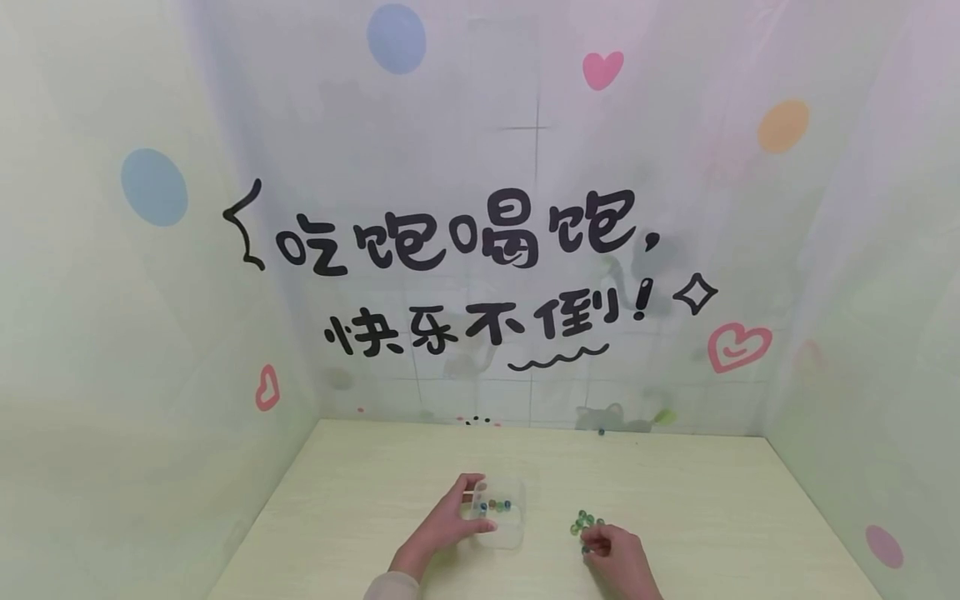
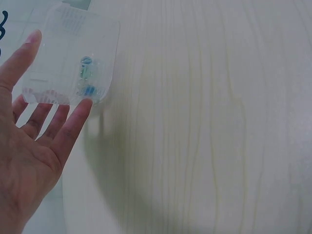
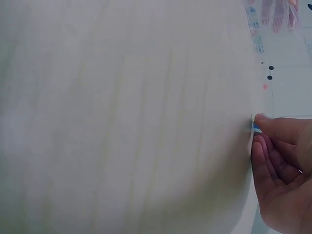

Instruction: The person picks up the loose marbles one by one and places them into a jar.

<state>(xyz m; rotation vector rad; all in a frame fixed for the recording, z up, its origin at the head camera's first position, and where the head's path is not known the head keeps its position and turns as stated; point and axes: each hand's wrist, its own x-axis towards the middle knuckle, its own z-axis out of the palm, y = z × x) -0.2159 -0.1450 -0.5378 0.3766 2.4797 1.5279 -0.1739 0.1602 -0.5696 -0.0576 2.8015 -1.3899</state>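
My left hand (image 1: pixel 450 521) grips a small clear plastic box (image 1: pixel 512 533) from its left side, thumb on the near side and fingers at the far side. In the left wrist view the thumb and spread fingers of the left hand (image 2: pixel 36 146) are around the box (image 2: pixel 105 34). Several glass marbles (image 1: pixel 500 506) lie in a row inside it. To the right, a loose cluster of green-tinted marbles (image 1: pixel 582 518) rests on the table beside my right hand (image 1: pixel 618 557). In the right wrist view the right hand (image 3: pixel 280 170) pinches a bluish marble (image 3: pixel 256 126) between thumb and fingertips, low at the tabletop.
The pale wood-grain table (image 1: pixel 375 467) runs back to a printed cloth backdrop (image 1: pixel 450 125) with side walls. One dark marble (image 1: pixel 602 432) lies alone at the table's far edge.
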